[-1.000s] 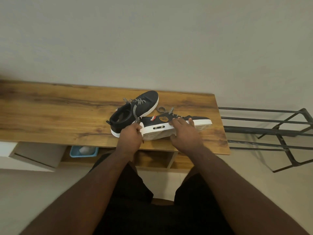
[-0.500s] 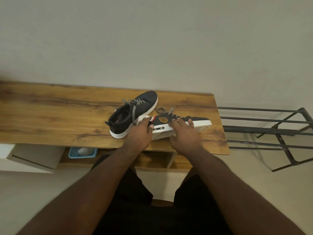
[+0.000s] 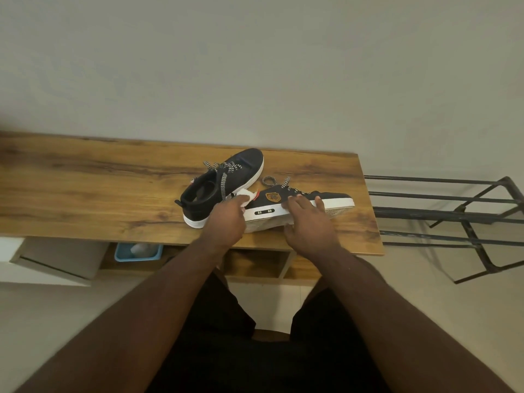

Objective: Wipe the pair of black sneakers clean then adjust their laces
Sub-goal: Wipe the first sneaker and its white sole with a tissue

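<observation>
Kid: Shoes on a table [image 3: 85,177]! Why is one shoe [image 3: 297,205] tipped on its side?

Helper: So its side and white edge face the person. That makes them easy to wipe. It lies near the front of the table, toe to the right.

Kid: What is the left hand [image 3: 225,222] doing?

Helper: Its fingers pinch a small white wipe [image 3: 246,196] and press it on the black side near the heel, close to the gold badge.

Kid: And the right hand [image 3: 309,222]?

Helper: It lies on the shoe's middle, fingers spread over the top and thumb down by the sole. I think it keeps the shoe from sliding while the wipe rubs.

Kid: Where is the other shoe [image 3: 224,185]?

Helper: Standing up just behind, touching the tipped one at the heel. It is close, so it can be next.

Kid: The laces [image 3: 270,181] look loose.

Helper: Yes. I think fixing them comes after the wiping.
</observation>
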